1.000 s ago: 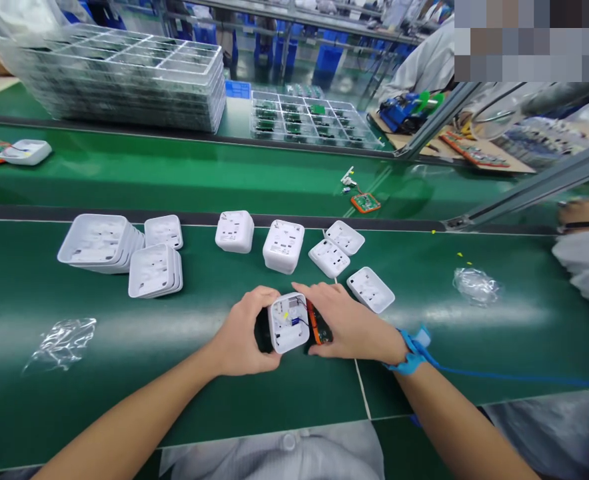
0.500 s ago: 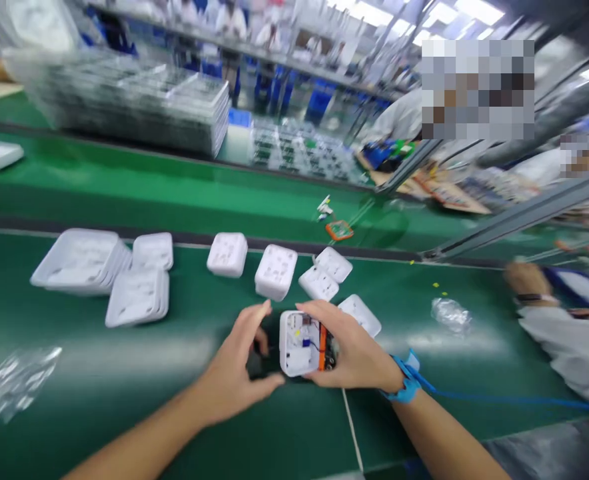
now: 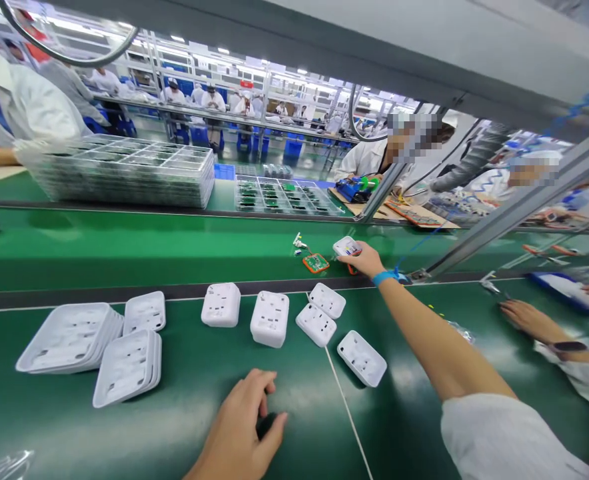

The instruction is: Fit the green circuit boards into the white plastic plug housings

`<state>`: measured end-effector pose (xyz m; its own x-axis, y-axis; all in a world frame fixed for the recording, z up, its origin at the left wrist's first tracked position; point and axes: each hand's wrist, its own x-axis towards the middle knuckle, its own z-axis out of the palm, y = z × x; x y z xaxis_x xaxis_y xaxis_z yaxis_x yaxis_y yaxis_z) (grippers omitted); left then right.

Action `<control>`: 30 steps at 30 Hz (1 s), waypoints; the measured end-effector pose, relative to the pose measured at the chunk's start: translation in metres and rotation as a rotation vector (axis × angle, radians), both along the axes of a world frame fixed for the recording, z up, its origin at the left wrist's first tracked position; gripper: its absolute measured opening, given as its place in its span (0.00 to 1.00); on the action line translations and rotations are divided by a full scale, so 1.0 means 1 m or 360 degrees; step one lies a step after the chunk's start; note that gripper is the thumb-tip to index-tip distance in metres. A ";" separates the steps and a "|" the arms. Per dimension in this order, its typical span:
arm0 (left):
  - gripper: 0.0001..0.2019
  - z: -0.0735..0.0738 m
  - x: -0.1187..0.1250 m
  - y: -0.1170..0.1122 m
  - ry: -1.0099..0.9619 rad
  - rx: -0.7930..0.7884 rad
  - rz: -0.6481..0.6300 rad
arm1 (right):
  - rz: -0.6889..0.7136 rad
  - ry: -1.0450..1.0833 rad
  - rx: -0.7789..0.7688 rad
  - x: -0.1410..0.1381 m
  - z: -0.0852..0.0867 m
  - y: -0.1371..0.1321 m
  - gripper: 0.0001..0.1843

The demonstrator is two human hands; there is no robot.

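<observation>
My right hand (image 3: 368, 259), with a blue wrist strap (image 3: 385, 276), is stretched out over the raised green belt (image 3: 124, 250). Its fingers close on a small white plastic housing (image 3: 344, 245), and a bit of orange shows under it. Left of the housing lie a green circuit board with an orange rim (image 3: 316, 263) and a small white connector piece (image 3: 299, 240). My left hand (image 3: 248, 420) hovers low over the near green table, empty, thumb and fingers apart. Beyond it stand two stacks of white covers (image 3: 269, 319), with loose white covers (image 3: 316, 325) to their right.
Nested white shells (image 3: 69, 339) stand at left, with smaller ones (image 3: 128, 368) beside them. Clear trays (image 3: 134, 170) are piled past the belt. A metal post (image 3: 494, 207) slants up at right. A co-worker's hand (image 3: 532, 320) rests on the table at far right.
My right hand has carried the white housing away from my left hand, forward and right over the belt. My left hand stays back, lower in view. The camera view has tilted.
</observation>
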<state>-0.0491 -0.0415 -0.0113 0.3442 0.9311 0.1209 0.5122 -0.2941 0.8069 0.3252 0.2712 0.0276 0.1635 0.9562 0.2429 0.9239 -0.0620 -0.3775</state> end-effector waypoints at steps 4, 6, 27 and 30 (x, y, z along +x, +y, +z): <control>0.15 0.000 0.001 0.002 0.0086 0.0037 -0.0028 | 0.0163 -0.0079 -0.0171 -0.008 -0.012 0.021 0.48; 0.14 0.001 0.002 0.002 0.0114 0.0040 -0.0031 | 0.0242 -0.0133 -0.0226 -0.015 -0.014 0.027 0.50; 0.07 0.016 0.001 0.002 0.0210 0.0134 -0.0102 | 0.0362 -0.0546 -0.0290 -0.174 0.009 -0.043 0.37; 0.07 0.017 0.001 0.001 0.0194 0.0145 -0.0079 | 0.0320 -0.0466 -0.0240 -0.187 0.006 -0.053 0.32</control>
